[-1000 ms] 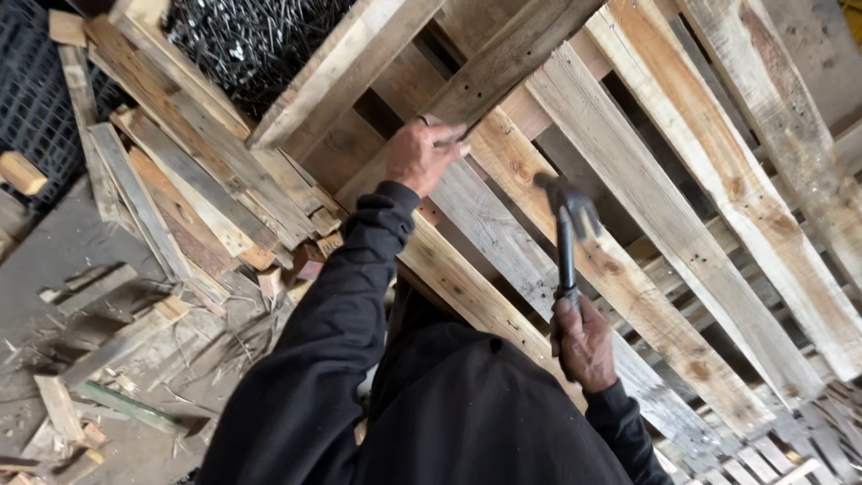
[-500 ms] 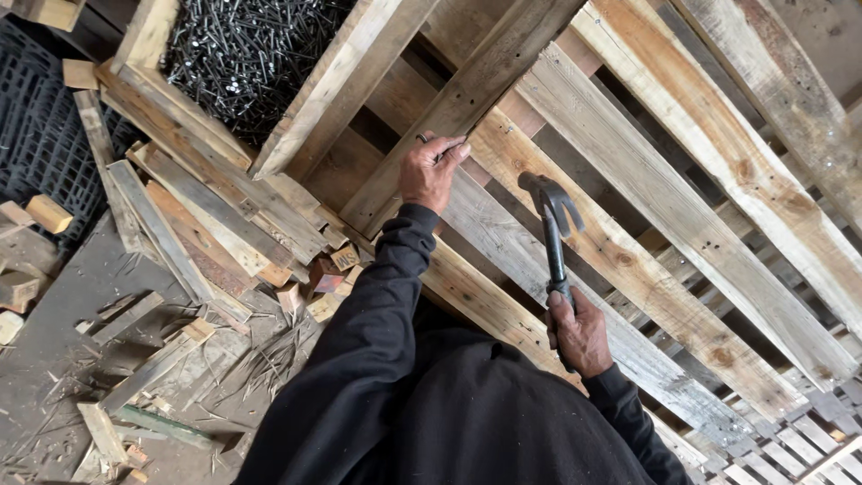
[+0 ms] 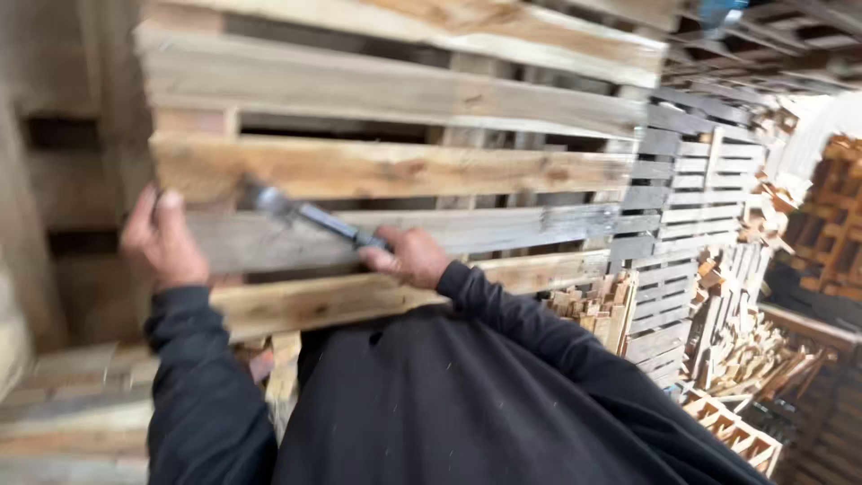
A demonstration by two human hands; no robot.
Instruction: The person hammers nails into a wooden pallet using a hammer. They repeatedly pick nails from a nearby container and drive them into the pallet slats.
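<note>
Against the left edge of the pallet point(image 3: 404, 171), the left hand point(image 3: 162, 238) rests flat on the end of a grey board point(image 3: 503, 229), its fingers point(image 3: 148, 211) loose and spread, gripping nothing. The right hand point(image 3: 409, 256) has its fingers clenched round the handle of a hammer point(image 3: 301, 211), whose blurred steel head lies over that same grey board, just right of the left hand. To do this step well, I judge the bracing hand should sit clear of the hammer head, and the swing should come from the wrist and land square on the board, so the wood does not split.

The pallet boards are rough-sawn planks, some pale yellow and knotty, some weathered grey, set with gaps between them. Both arms wear a dark, soft sleeve point(image 3: 206, 395). Beyond the right edge of the pallet stand more stacked pallets point(image 3: 687, 189) and a heap of short wood offcuts point(image 3: 745, 350).
</note>
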